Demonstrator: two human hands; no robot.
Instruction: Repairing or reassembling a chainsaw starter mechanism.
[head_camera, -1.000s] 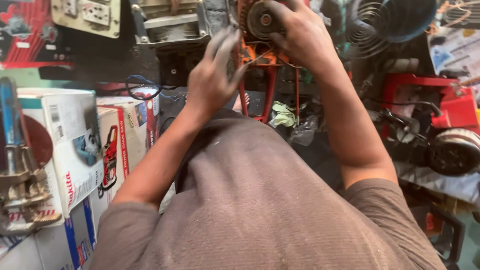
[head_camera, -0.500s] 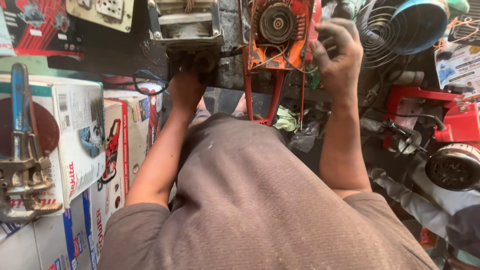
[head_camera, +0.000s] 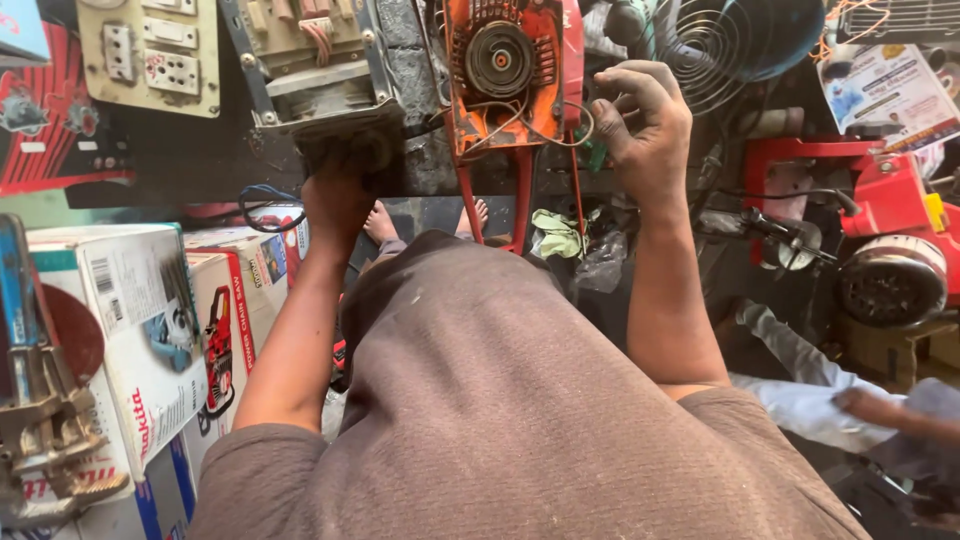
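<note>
At left, boxes (head_camera: 150, 330) stand stacked clear of the worktop (head_camera: 190, 150). My left hand (head_camera: 335, 195) grips the worktop's edge, fingers curled, bracing. The orange engine (head_camera: 500, 70) lies open-side up; my right hand (head_camera: 645, 120) steadies it, fingers bent, perhaps pinching a wire.

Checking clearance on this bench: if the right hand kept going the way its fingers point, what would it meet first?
Probably the orange engine housing: the right hand curls beside its edge, by loose wires; depth unclear.
</note>
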